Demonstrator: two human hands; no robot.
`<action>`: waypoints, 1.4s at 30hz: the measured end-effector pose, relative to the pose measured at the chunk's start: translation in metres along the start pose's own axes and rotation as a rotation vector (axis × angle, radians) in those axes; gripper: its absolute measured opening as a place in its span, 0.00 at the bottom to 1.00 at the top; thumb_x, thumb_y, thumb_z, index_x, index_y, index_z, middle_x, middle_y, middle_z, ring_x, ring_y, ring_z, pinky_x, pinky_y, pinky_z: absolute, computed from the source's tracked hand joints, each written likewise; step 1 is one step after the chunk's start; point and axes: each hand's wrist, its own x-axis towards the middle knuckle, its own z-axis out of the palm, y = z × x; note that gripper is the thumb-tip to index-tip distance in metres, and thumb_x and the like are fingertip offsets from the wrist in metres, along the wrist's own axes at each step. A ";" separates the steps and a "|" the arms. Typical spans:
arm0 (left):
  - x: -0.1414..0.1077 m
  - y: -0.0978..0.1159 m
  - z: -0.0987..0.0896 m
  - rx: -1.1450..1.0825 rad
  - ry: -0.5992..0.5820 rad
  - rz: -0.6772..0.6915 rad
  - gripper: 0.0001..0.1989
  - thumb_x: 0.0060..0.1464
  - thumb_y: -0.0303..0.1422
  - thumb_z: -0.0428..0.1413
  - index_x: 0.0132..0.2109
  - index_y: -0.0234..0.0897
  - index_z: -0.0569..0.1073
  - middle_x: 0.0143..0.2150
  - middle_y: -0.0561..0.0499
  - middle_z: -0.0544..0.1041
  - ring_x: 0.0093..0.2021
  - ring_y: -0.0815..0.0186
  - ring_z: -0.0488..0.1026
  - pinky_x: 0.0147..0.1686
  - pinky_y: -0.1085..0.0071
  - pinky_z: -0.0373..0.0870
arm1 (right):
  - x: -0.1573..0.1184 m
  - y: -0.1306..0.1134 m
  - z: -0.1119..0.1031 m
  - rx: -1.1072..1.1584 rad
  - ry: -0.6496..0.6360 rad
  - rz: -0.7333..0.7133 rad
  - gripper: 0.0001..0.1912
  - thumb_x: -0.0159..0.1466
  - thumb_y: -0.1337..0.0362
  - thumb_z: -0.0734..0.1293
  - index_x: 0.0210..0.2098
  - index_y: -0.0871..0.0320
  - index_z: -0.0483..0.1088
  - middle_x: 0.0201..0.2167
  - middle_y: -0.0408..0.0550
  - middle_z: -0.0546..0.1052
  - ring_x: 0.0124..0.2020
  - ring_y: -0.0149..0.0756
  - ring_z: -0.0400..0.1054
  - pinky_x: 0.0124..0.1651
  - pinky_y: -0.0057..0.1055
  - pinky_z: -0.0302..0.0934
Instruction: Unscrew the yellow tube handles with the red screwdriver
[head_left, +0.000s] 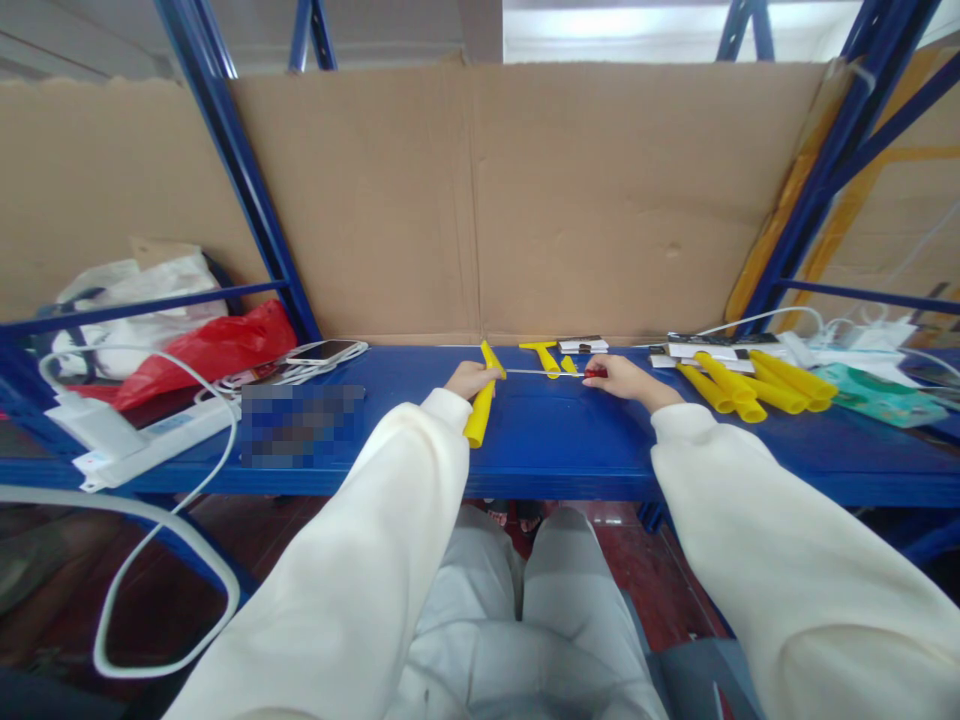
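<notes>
My left hand (473, 380) is closed round a yellow tool (481, 410) with a tapered handle, held over the blue shelf (555, 440). My right hand (616, 378) grips the red handle (595, 373) of a screwdriver. Its thin metal shaft (544, 373) runs level to the left, and its end meets the yellow tool near my left fingers. Just behind the shaft lie a yellow T-shaped piece (545, 355) and a small yellow part (569, 365). Beside them sits a small white and black bundle (583, 345).
Several yellow handles (720, 385) lie at the right beside white strips (701, 352) and a green packet (881, 395). At the left are a power strip (157, 440), a phone (319, 351), a red bag (214, 350) and cables. Cardboard (600, 200) stands behind.
</notes>
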 end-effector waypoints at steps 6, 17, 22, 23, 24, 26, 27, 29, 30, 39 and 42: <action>0.001 -0.001 0.000 -0.018 0.003 0.013 0.12 0.52 0.28 0.61 0.22 0.35 0.73 0.16 0.54 0.71 0.19 0.69 0.70 0.25 0.74 0.66 | 0.001 0.001 0.001 -0.007 -0.003 -0.006 0.05 0.61 0.62 0.70 0.35 0.56 0.75 0.33 0.50 0.81 0.33 0.40 0.74 0.40 0.33 0.67; 0.001 -0.001 0.002 -0.015 -0.008 0.017 0.13 0.52 0.26 0.62 0.21 0.35 0.70 0.15 0.55 0.69 0.19 0.70 0.69 0.24 0.76 0.65 | 0.000 -0.007 -0.003 -0.167 0.002 -0.006 0.05 0.61 0.62 0.70 0.36 0.55 0.75 0.36 0.51 0.82 0.37 0.43 0.75 0.41 0.34 0.64; 0.002 -0.001 0.001 -0.015 -0.016 0.016 0.13 0.52 0.25 0.62 0.22 0.35 0.70 0.15 0.55 0.70 0.19 0.71 0.69 0.23 0.76 0.65 | -0.001 -0.018 -0.007 -0.278 0.047 -0.064 0.04 0.62 0.62 0.69 0.36 0.54 0.74 0.35 0.51 0.82 0.37 0.43 0.74 0.41 0.34 0.62; 0.002 -0.001 0.001 -0.020 -0.026 0.021 0.13 0.52 0.25 0.62 0.22 0.35 0.70 0.16 0.55 0.70 0.19 0.70 0.70 0.24 0.76 0.66 | -0.001 -0.019 -0.008 -0.294 0.043 -0.067 0.04 0.62 0.63 0.69 0.36 0.55 0.74 0.34 0.51 0.81 0.36 0.43 0.74 0.40 0.34 0.61; 0.002 -0.001 0.000 -0.025 -0.038 0.029 0.11 0.51 0.25 0.62 0.23 0.35 0.71 0.16 0.55 0.71 0.20 0.70 0.70 0.25 0.75 0.67 | -0.001 -0.020 -0.008 -0.309 0.037 -0.070 0.03 0.62 0.63 0.69 0.35 0.55 0.74 0.34 0.51 0.81 0.36 0.43 0.74 0.40 0.34 0.61; 0.003 -0.001 -0.001 -0.027 -0.059 0.045 0.10 0.49 0.24 0.63 0.24 0.34 0.72 0.17 0.55 0.71 0.21 0.69 0.72 0.27 0.75 0.68 | -0.001 -0.021 -0.009 -0.331 0.022 -0.083 0.03 0.61 0.63 0.69 0.34 0.55 0.74 0.33 0.51 0.81 0.36 0.43 0.74 0.39 0.33 0.61; 0.003 -0.002 -0.002 -0.025 -0.067 0.052 0.09 0.48 0.24 0.63 0.24 0.34 0.72 0.17 0.55 0.71 0.22 0.69 0.72 0.27 0.75 0.69 | -0.002 -0.021 -0.009 -0.341 0.015 -0.094 0.03 0.61 0.62 0.69 0.33 0.55 0.74 0.33 0.51 0.81 0.36 0.43 0.74 0.38 0.33 0.60; 0.004 -0.003 -0.003 -0.020 -0.081 0.064 0.09 0.46 0.23 0.64 0.24 0.34 0.72 0.17 0.55 0.71 0.23 0.68 0.73 0.27 0.75 0.69 | -0.002 -0.020 -0.009 -0.366 0.011 -0.111 0.04 0.61 0.61 0.68 0.32 0.54 0.74 0.33 0.52 0.81 0.36 0.43 0.74 0.37 0.33 0.60; 0.004 -0.003 -0.003 -0.019 -0.087 0.068 0.09 0.45 0.23 0.64 0.24 0.34 0.72 0.18 0.55 0.71 0.23 0.68 0.73 0.27 0.75 0.69 | -0.003 -0.021 -0.009 -0.378 0.012 -0.111 0.05 0.62 0.61 0.68 0.32 0.55 0.74 0.33 0.52 0.81 0.35 0.43 0.73 0.37 0.33 0.60; 0.006 -0.005 -0.002 -0.016 -0.095 0.086 0.09 0.46 0.23 0.62 0.22 0.35 0.71 0.17 0.55 0.71 0.21 0.69 0.70 0.25 0.75 0.67 | -0.008 -0.033 -0.012 -0.479 -0.010 0.060 0.08 0.63 0.61 0.67 0.41 0.56 0.72 0.37 0.56 0.82 0.39 0.47 0.76 0.37 0.34 0.57; 0.006 -0.005 -0.002 -0.010 -0.091 0.085 0.09 0.45 0.23 0.63 0.22 0.35 0.71 0.17 0.55 0.71 0.21 0.69 0.71 0.25 0.75 0.67 | -0.007 -0.033 -0.011 -0.460 -0.028 0.048 0.09 0.62 0.64 0.66 0.41 0.57 0.73 0.39 0.57 0.83 0.42 0.48 0.76 0.43 0.36 0.57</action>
